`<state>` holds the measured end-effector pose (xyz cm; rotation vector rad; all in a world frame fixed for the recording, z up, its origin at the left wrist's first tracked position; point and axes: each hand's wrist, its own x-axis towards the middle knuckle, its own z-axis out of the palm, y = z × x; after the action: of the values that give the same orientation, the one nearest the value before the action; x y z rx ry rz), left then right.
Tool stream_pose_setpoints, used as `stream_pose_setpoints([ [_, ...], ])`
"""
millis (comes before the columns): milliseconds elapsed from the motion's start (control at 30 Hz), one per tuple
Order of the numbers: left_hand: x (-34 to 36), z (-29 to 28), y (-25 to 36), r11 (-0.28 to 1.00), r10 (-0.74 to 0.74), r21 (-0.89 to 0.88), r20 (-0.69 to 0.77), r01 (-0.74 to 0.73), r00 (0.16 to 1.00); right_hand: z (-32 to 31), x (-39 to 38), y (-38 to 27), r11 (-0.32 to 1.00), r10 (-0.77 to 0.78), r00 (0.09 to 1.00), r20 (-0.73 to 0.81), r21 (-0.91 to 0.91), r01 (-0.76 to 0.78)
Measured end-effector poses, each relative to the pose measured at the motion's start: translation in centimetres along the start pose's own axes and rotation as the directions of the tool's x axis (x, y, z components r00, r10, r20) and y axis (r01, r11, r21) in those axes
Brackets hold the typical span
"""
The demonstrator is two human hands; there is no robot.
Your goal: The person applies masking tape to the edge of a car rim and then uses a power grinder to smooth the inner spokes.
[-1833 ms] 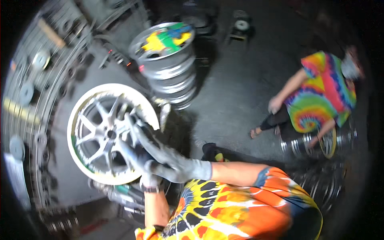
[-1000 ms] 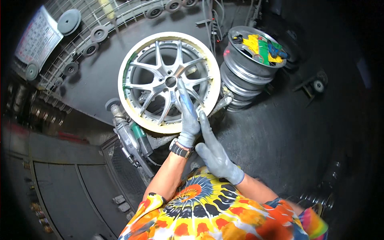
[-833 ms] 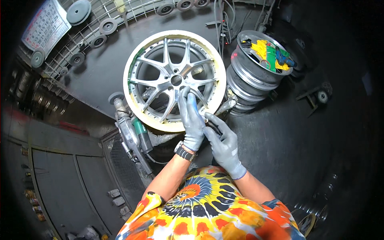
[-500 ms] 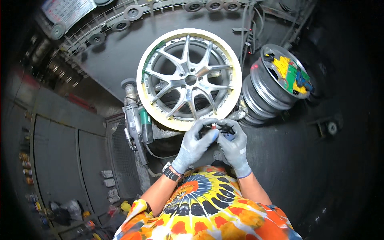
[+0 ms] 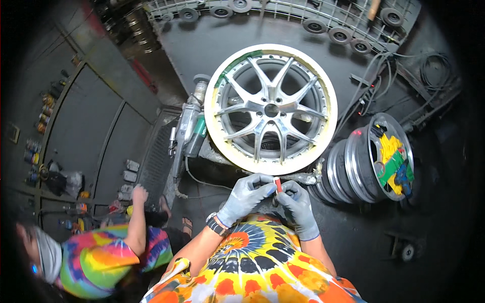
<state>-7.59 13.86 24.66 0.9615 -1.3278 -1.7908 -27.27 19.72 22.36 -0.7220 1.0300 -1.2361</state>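
Note:
Both my hands wear grey gloves and meet in front of my chest. Between their fingertips stands a small red cylinder with a pale tip; its exact kind is too small to tell. My left hand is closed, thumb and fingertips against the cylinder's left side. Curled round from the other side, my right hand grips it too, and something dark shows under its thumb. Just beyond my hands lies a silver multi-spoke wheel rim, its outer lip covered with pale yellow tape and a green patch at the upper left.
Left of the wheel lies a green-and-grey power tool with a cord. Stacked rims stand at right, yellow and green items in the end one. Discs hang on a rack at the back. Another person is at lower left.
My view has turned, so the wheel and rims sit lower and further right. The red cylinder now shows plainly between my fingers. Another person has come into view at lower left.

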Motion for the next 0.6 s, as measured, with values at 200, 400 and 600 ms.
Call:
stream_pose_setpoints([
  [200, -2.5, 0.5, -1.1, 0.997, -0.008, -0.07, -0.233, -0.009, 0.972, -0.7, 1.5, -1.0, 0.958, 0.226, 0.933, 0.28, 0.112, -0.265],
  [400, -3.4, 2.0, -1.2, 0.953, 0.092, 0.296, -0.477, 0.061, 0.874, 1.0, 1.4, -1.9, 0.977, 0.099, 0.943, 0.317, -0.212, -0.031],
  [600, -3.7, 2.4, -0.8, 0.962, 0.021, 0.264, -0.328, 0.07, 0.945, -2.1, 3.0, -1.3, 0.944, 0.076, 0.907, 0.414, -0.322, 0.068],
])
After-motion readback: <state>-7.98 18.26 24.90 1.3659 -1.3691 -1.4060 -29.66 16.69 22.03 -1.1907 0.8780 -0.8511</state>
